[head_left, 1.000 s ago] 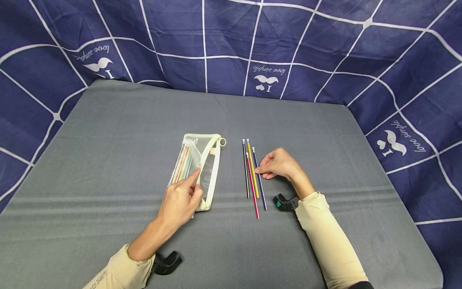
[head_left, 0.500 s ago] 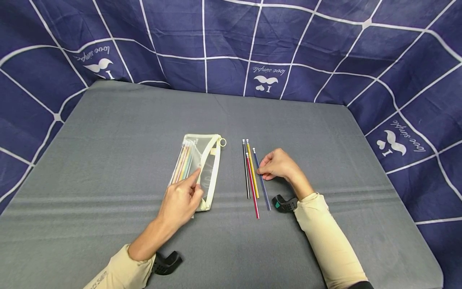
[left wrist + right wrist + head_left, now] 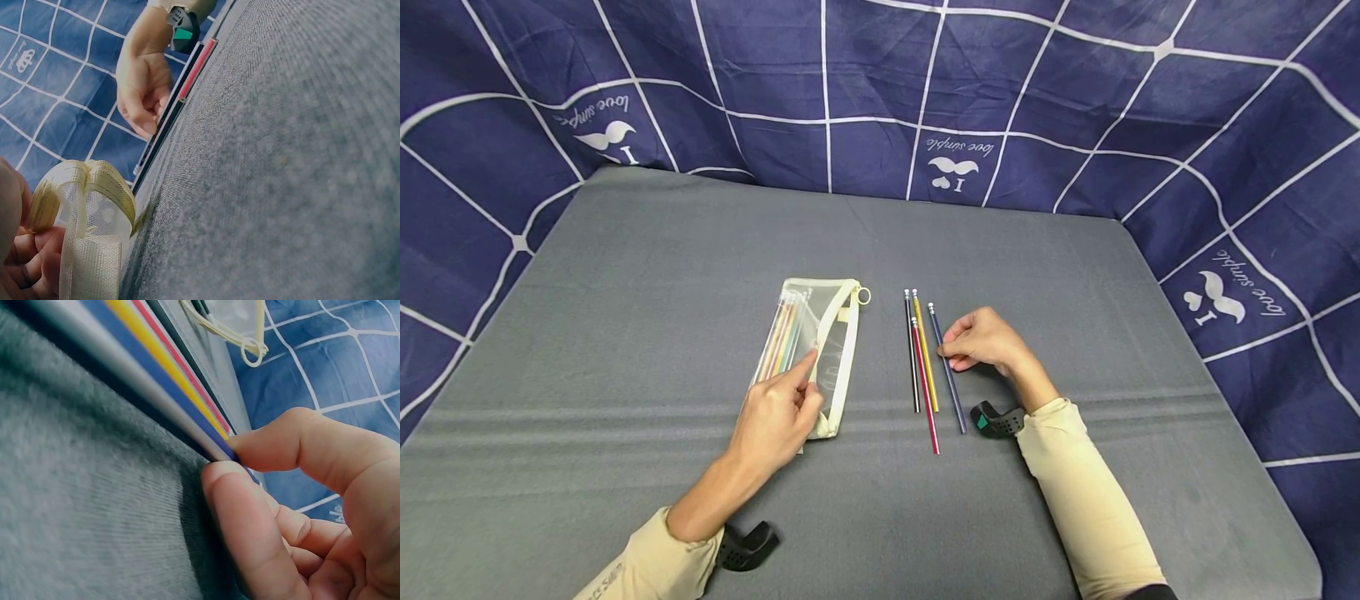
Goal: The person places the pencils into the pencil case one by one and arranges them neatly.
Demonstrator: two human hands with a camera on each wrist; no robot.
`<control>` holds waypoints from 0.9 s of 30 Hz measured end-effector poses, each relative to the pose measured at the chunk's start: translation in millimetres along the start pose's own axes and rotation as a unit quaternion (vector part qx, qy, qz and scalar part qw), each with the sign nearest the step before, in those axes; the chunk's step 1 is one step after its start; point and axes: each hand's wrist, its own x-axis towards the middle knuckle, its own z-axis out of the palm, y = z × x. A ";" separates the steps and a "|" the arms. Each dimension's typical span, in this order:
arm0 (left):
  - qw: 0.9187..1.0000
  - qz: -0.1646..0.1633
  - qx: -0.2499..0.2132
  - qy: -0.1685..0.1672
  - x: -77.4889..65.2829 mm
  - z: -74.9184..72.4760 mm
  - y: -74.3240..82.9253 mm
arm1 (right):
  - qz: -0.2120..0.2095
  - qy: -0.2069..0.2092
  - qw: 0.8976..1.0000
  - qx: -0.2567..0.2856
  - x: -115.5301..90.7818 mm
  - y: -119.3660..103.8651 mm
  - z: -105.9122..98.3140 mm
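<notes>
My right hand (image 3: pixel 985 340) pinches a dark blue pencil (image 3: pixel 950 375) between thumb and fingertips near its middle. In the right wrist view the blue pencil (image 3: pixel 156 381) runs between the thumb and a finger. Just left of it lie a yellow pencil (image 3: pixel 922 333), a red pencil (image 3: pixel 929 417) and a black pencil (image 3: pixel 912 367). My left hand (image 3: pixel 775 408) grips a see-through pencil case (image 3: pixel 842 367), its index finger stretched along the case. In the left wrist view curled fingers hold the cream zip edge (image 3: pixel 44 206), which arches up. Several coloured pencils (image 3: pixel 782 337) show inside the case.
A grey cloth-covered table (image 3: pixel 685 275) lies under everything. Dark blue curtains (image 3: pixel 880 75) with white lines surround its back and sides. Black wrist devices sit at the left wrist (image 3: pixel 747 547) and the right wrist (image 3: pixel 997 420).
My right hand has drawn the blue pencil slightly right, away from the red and yellow pencils. The left hand and the pencil case have stayed in place.
</notes>
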 end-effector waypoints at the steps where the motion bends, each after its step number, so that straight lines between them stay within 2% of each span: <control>1: 1.000 0.000 0.000 0.000 -0.1 0.0 0.0 | 0.000 0.002 1.000 0.002 -0.4 -0.5 -0.6; 6: 1.000 0.004 0.001 0.002 -0.5 -0.2 -0.4 | 0.001 0.007 1.000 0.014 -0.8 -1.4 -3.1; 16: 1.000 0.003 0.002 0.003 -1.0 -0.4 -1.0 | -0.014 -0.026 0.998 0.046 -0.1 -1.8 0.9; 27: 1.000 0.006 0.002 0.005 -0.6 0.2 -0.1 | -0.037 -0.056 0.992 0.108 2.0 -6.4 16.0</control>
